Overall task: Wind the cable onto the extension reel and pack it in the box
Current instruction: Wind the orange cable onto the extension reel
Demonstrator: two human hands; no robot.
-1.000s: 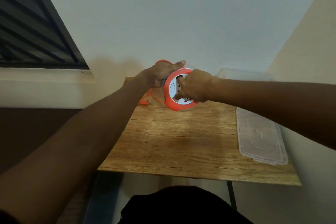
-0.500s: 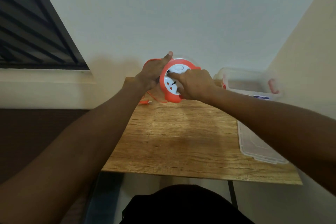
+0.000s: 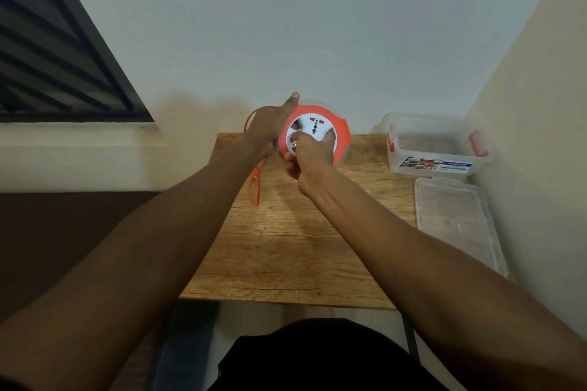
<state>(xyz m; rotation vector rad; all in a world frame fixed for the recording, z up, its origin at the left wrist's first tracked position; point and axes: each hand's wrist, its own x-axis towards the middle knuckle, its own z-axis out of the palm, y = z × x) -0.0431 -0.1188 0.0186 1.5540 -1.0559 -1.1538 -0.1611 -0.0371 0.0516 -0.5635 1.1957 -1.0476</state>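
Observation:
I hold an orange extension reel (image 3: 338,133) with a white socket face above the far edge of the wooden table (image 3: 295,251). My left hand (image 3: 270,127) grips the reel's left side, thumb up over the rim. My right hand (image 3: 309,154) presses on the lower part of the white face, fingers curled on it. A thin orange cable (image 3: 255,181) loops out from behind my left hand and hangs down onto the table at the left. The clear plastic box (image 3: 435,144) with red clips stands open at the back right.
The box's clear lid (image 3: 457,222) lies flat on the table's right edge, in front of the box. A pale wall rises right behind the table and another on the right. A dark slatted window is at the upper left.
The reel has tipped so its white face looks more toward me. My right hand has gone from the face's centre to its lower edge. The hanging cable loop has shifted.

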